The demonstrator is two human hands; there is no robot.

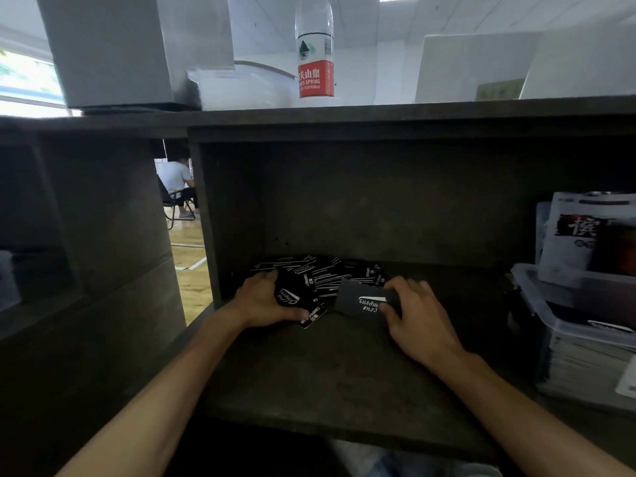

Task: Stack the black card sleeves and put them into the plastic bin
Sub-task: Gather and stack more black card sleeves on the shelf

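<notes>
Several black card sleeves with white lettering lie in a loose pile (330, 275) at the back of a dark shelf compartment. My left hand (261, 299) grips a small bunch of sleeves (292, 297) at the pile's left edge. My right hand (418, 309) holds one black sleeve (361, 301) by its right end, just right of the pile, its printed face up. The clear plastic bin (568, 325) stands at the right of the shelf with printed packets in it.
The dark shelf board (327, 376) spreads in front of the pile. A water bottle (315, 49) and white boxes (113, 46) stand on the shelf top. A divider wall (206, 218) bounds the compartment at left. A seated person (177, 182) shows through the gap.
</notes>
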